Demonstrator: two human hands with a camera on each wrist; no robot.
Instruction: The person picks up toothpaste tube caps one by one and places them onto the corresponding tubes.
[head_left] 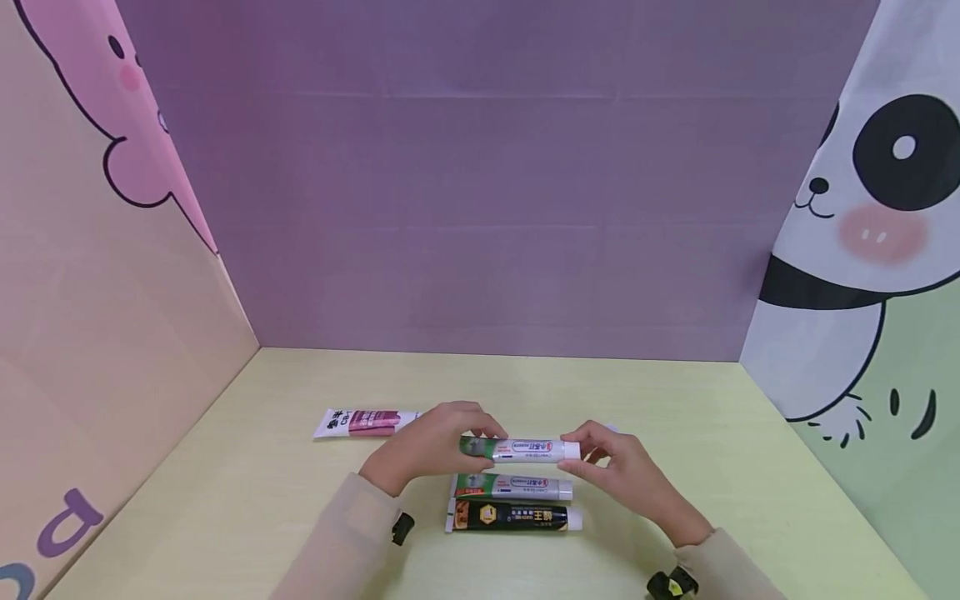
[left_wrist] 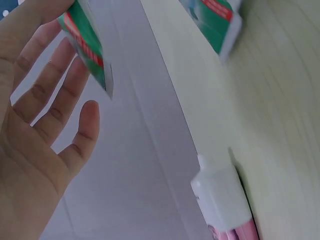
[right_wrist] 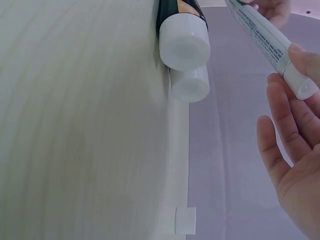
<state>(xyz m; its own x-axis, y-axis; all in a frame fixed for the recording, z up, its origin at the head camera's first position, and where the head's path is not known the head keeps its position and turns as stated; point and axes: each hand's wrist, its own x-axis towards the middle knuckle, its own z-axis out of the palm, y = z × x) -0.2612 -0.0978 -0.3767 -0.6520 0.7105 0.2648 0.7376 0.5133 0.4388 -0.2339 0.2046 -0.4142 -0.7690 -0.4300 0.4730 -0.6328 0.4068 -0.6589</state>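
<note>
Both hands hold a green-and-white toothpaste tube (head_left: 525, 451) level, just above the table. My left hand (head_left: 442, 440) pinches its green flat end (left_wrist: 85, 45), while my right hand (head_left: 633, 475) pinches the white cap (right_wrist: 299, 86) between thumb and fingers. Below lies a similar green-and-white toothpaste tube (head_left: 517, 487). Alongside it, nearer me, is a black toothpaste tube (head_left: 513, 517) with a white cap. Behind my left hand lies a pink-and-white tube (head_left: 367, 422), partly hidden in the head view; its white cap (left_wrist: 222, 195) shows in the left wrist view.
The pale wooden table (head_left: 225, 500) is enclosed by a purple back panel (head_left: 487, 208) and printed side panels, with a panda (head_left: 892, 233) on the right one. A small white thing (head_left: 612, 428) peeks out behind my right hand, mostly hidden.
</note>
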